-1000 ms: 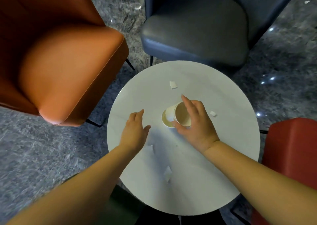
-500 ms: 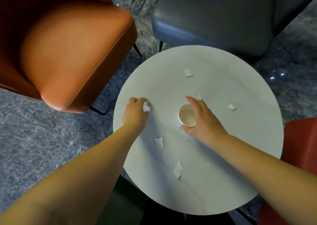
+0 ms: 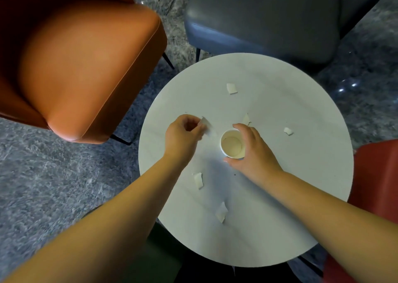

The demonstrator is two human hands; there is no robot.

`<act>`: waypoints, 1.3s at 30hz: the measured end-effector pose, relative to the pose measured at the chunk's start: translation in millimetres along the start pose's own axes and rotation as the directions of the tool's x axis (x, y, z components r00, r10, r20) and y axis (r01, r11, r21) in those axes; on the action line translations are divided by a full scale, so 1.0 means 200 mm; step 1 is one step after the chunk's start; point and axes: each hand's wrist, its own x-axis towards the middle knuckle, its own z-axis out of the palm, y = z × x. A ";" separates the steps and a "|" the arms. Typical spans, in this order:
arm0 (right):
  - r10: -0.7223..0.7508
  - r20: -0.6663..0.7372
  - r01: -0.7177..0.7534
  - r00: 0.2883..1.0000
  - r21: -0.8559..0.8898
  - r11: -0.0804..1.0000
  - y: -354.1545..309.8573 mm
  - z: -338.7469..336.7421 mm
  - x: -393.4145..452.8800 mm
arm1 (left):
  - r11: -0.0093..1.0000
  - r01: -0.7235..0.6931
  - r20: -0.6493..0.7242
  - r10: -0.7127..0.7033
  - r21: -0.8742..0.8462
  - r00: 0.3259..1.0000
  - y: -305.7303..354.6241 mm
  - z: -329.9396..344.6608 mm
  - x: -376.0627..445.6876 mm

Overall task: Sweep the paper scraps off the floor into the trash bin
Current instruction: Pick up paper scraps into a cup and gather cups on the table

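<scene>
On the round white bench (image 3: 280,228), the left hand (image 3: 183,136) pinches a paper scrap (image 3: 207,128) (blurred, long axis slanting toward the cup) near the centre. Just beside it, the right hand (image 3: 252,153) curls around an upright paper cup (image 3: 232,144), mouth up. Other scraps (image 3: 231,88) lie scattered.

Two bare forearms, no sleeves, hands (image 3: 217,144) unadorned

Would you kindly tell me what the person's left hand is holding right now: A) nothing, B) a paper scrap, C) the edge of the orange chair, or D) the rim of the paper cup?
B: the left hand pinches a paper scrap just left of the paper cup, which the right hand grips upright on the table.
</scene>
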 end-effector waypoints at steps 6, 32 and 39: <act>0.008 -0.001 -0.008 1.000 -0.028 1.000 0.00 0.01 0.02 | 0.992 -0.122 0.180 0.117 0.017 0.977 0.11 0.10 -0.11; -0.015 0.064 0.017 0.998 -0.024 1.000 0.03 -0.03 -0.01 | 0.819 -0.072 0.236 -0.078 0.569 0.969 -0.37 -0.01 -0.21; -0.008 0.035 0.010 0.999 -0.047 0.999 0.04 -0.03 -0.02 | 0.989 -0.135 -0.106 0.140 0.055 0.984 0.00 0.09 -0.24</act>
